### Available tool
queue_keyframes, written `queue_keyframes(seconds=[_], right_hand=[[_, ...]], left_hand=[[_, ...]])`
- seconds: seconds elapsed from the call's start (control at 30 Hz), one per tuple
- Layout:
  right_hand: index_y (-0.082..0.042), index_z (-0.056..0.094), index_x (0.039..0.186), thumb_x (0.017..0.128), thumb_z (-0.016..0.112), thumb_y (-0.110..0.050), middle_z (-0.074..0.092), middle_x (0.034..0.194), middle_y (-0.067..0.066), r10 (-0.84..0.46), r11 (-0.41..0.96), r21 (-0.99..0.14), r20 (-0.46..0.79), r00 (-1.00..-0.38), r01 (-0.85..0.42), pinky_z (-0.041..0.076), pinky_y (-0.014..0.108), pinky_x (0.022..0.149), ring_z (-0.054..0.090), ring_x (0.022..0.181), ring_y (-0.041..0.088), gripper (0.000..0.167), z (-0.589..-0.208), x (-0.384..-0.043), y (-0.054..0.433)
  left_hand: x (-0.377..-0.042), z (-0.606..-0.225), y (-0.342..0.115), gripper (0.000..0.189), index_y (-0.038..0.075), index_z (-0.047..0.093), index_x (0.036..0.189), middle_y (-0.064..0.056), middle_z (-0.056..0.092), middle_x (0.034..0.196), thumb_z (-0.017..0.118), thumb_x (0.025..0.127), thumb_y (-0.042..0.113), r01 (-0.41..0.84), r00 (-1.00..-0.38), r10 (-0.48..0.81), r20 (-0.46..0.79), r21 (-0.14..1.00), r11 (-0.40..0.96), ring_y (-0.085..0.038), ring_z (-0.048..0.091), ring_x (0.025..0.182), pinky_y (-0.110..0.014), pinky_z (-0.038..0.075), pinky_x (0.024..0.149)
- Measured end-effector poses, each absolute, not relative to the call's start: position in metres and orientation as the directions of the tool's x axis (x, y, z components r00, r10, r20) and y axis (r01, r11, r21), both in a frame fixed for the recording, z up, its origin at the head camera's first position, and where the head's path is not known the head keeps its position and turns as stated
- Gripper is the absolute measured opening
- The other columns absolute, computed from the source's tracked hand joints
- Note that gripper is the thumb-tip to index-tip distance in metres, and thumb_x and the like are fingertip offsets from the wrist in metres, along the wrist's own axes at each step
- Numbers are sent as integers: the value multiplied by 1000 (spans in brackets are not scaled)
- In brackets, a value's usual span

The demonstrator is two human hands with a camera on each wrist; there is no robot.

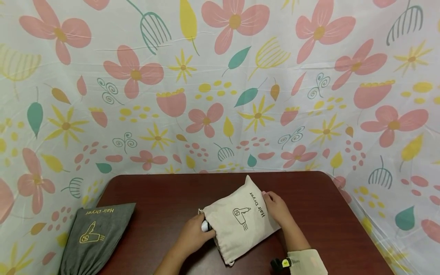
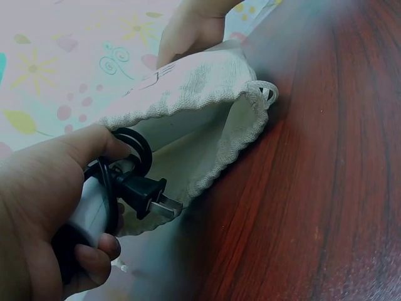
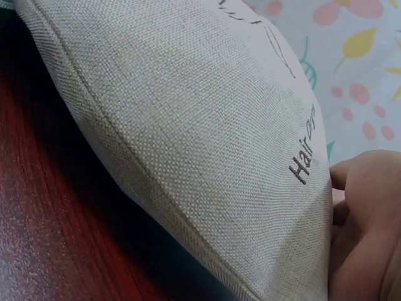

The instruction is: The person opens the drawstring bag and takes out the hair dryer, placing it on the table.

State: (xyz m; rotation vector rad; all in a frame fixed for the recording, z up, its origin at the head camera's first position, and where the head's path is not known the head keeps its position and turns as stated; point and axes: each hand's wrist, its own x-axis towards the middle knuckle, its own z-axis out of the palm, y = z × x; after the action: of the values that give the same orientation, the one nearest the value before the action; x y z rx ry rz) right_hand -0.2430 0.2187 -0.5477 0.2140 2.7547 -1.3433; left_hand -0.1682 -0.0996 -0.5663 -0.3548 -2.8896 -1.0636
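Observation:
A cream drawstring bag (image 1: 237, 221), printed "Hair Dryer" with a line drawing, lies tilted over the table. Its gathered mouth faces my left hand (image 1: 194, 235). That hand grips a white hair dryer (image 2: 93, 210) with a black end, right at the opening. A black cord (image 2: 135, 141) loops around it, and the two-prong plug (image 2: 144, 194) points into the gaping mouth; the rest of the dryer is hidden. At the bag's closed end my right hand (image 1: 277, 208) pinches the edge beside the lettering, some fingers hidden behind the cloth (image 3: 207, 144).
On the table's left side lies a dark grey bag (image 1: 97, 236) with a yellow hair dryer print. The dark red wooden table (image 1: 154, 191) stands against a flower-printed curtain (image 1: 220, 95). A black and yellow wrist device (image 1: 283, 263) sits by the right sleeve.

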Motion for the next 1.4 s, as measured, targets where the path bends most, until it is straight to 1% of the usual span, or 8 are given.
queue_keyframes(seconds=[0.13, 0.33, 0.53, 0.77, 0.9, 1.03, 1.27, 1.4], right_hand=[[-9, 63, 107, 107, 43, -45, 61, 84, 8, 99, 596, -788, -119, -988, 155, 42, 31, 69, 55, 76, 18, 41, -546, -243, 218], [-8, 60, 105, 108, 43, -38, 58, 81, 8, 113, 596, -789, -103, -988, 150, 42, 31, 68, 54, 72, 19, 35, -549, -245, 219], [-8, 58, 106, 108, 42, -40, 55, 80, 9, 110, 588, -796, -100, -989, 146, 42, 32, 67, 53, 72, 20, 36, -552, -246, 222], [-8, 58, 108, 109, 42, -35, 57, 83, 9, 122, 627, -769, -59, -991, 123, 43, 32, 70, 54, 76, 20, 32, -553, -247, 225], [-8, 58, 109, 109, 40, -40, 57, 83, 10, 121, 626, -770, -56, -991, 120, 43, 32, 70, 54, 76, 20, 37, -551, -246, 225], [-9, 58, 110, 109, 38, -43, 58, 84, 10, 122, 634, -764, -57, -991, 122, 43, 32, 70, 55, 77, 20, 39, -551, -245, 227], [-8, 58, 110, 109, 41, -37, 60, 88, 11, 130, 644, -755, -49, -990, 122, 43, 32, 73, 56, 81, 22, 34, -554, -246, 231], [-8, 59, 112, 109, 41, -36, 61, 90, 11, 131, 649, -751, -47, -990, 122, 43, 32, 73, 57, 83, 22, 34, -554, -246, 235]], left_hand=[[-168, -568, -100, 55, 17, 64, 125, -1, 71, 111, 77, 75, 37, 211, -976, 197, 95, 647, 733, -11, 60, 89, -32, 49, 75], [-170, -568, -101, 55, 17, 64, 122, 1, 69, 102, 78, 73, 38, 199, -977, 197, 78, 655, 729, -9, 55, 81, -29, 45, 69], [-169, -567, -102, 55, 15, 65, 121, 1, 68, 99, 78, 73, 38, 195, -977, 200, 69, 669, 717, -9, 54, 80, -28, 45, 69], [-170, -565, -102, 50, 15, 66, 119, 3, 67, 98, 77, 76, 39, 183, -978, 199, 57, 685, 705, -9, 54, 81, -27, 45, 70], [-170, -563, -103, 46, 16, 66, 117, 4, 65, 94, 77, 78, 38, 173, -979, 198, 48, 706, 687, -8, 54, 78, -26, 44, 68], [-169, -562, -105, 44, 14, 66, 115, 3, 66, 93, 77, 79, 36, 168, -979, 198, 44, 720, 673, -8, 54, 78, -26, 44, 67], [-169, -563, -108, 48, 11, 65, 117, 3, 67, 94, 76, 82, 41, 157, -979, 204, 23, 725, 670, -9, 55, 79, -28, 45, 68], [-168, -564, -109, 45, 11, 65, 111, 4, 64, 89, 77, 82, 43, 152, -979, 205, 15, 724, 673, -9, 53, 75, -27, 43, 65]])
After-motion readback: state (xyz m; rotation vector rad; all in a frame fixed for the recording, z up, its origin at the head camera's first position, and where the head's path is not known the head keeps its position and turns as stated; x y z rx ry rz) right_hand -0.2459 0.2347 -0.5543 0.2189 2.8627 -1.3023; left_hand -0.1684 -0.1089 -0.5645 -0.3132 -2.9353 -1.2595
